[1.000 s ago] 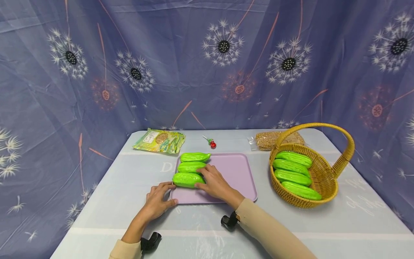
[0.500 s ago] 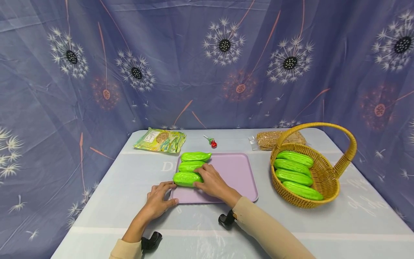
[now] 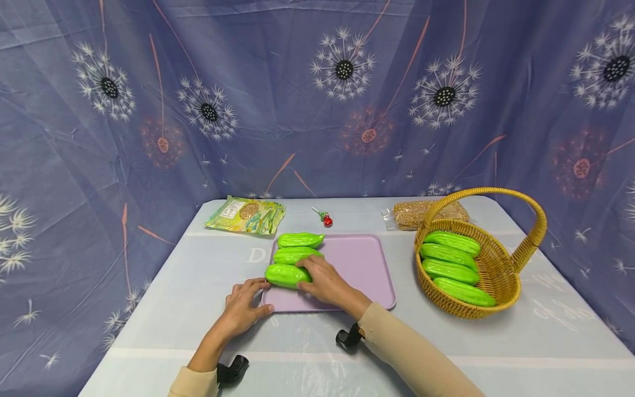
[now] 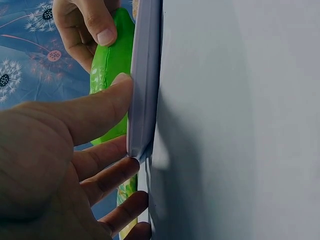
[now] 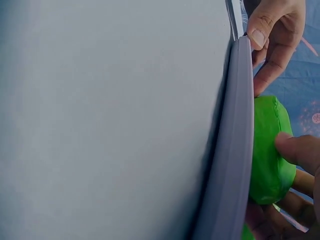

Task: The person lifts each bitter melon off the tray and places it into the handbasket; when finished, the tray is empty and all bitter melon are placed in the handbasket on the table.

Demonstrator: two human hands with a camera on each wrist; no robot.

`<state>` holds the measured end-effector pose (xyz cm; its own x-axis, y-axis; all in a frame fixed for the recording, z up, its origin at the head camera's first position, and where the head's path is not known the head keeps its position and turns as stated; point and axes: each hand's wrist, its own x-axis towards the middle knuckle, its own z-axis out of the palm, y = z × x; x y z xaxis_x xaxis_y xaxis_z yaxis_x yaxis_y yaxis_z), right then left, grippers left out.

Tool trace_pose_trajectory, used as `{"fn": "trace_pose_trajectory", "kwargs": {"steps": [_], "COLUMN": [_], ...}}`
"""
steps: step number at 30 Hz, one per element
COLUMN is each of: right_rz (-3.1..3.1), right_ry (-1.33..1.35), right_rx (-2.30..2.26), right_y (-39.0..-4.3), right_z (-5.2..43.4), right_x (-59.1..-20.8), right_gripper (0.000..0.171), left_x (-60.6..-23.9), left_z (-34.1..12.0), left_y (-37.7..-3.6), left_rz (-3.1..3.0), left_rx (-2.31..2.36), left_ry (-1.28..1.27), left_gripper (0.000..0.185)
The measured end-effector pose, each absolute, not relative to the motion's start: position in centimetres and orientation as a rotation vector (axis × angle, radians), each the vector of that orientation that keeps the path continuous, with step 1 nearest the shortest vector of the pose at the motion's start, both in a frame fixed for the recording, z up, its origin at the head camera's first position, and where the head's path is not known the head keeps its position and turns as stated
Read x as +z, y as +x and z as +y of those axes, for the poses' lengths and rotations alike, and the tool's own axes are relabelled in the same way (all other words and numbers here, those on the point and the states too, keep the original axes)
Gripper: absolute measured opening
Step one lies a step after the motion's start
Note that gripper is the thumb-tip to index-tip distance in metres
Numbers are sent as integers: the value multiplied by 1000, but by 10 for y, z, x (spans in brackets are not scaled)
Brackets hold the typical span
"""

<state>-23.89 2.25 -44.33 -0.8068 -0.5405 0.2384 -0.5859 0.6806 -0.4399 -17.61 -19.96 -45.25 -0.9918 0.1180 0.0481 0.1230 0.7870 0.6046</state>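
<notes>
Three bright green bitter melons lie in a column on the left half of a lilac tray [image 3: 358, 264]. My right hand [image 3: 324, 282] grips the right end of the nearest bitter melon [image 3: 284, 275], thumb on its near side and fingers over its far side. Just behind are the middle bitter melon [image 3: 292, 255] and the far bitter melon [image 3: 299, 240]. At the tray's near left corner, my left hand [image 3: 243, 306] holds the rim between thumb and fingers. In the left wrist view, its thumb [image 4: 102, 107] presses the tray's side.
A wicker basket [image 3: 503, 286] with several more green bitter melons stands to the right, its handle arching high. Along the back lie a green-yellow food packet [image 3: 263, 216], lollipops [image 3: 326, 219] and a clear bag of grain [image 3: 412, 215]. A patterned curtain [image 3: 278, 110] hangs behind.
My right hand's fingers have shifted slightly on the nearest bitter melon, and more of the middle one shows. The left hand and the tray stay in place.
</notes>
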Motion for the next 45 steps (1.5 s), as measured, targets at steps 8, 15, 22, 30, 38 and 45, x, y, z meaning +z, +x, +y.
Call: {"fn": "trace_pose_trajectory", "kwargs": {"steps": [8,15,22,30,38,45], "right_rz": [-2785,-2694,-2595,-2534,-2438,-2477], "right_ry": [961,966,953,919,909,798], "right_rx": [821,887,890,941,898,872], "right_y": [-235,-230,-225,-218,-208,-194], "right_z": [27,40,62,92,127,161], "right_x": [-442,-436,-425,-414,-405,-398], "right_gripper": [45,46,48,47,48,50], "left_x": [-453,-454,-453,-454,-454,-453], "left_z": [-201,-201,-201,-201,-200,-200], "left_y": [-176,-176,-176,-176,-176,-176], "left_rz": [-2956,-2931,-2926,-2951,-2965,-2964], "left_rx": [-1004,-1004,-1004,-1008,-1008,-1010], "left_ry": [-206,-224,-226,-206,-189,-192], "left_gripper": [49,48,47,48,48,48]}}
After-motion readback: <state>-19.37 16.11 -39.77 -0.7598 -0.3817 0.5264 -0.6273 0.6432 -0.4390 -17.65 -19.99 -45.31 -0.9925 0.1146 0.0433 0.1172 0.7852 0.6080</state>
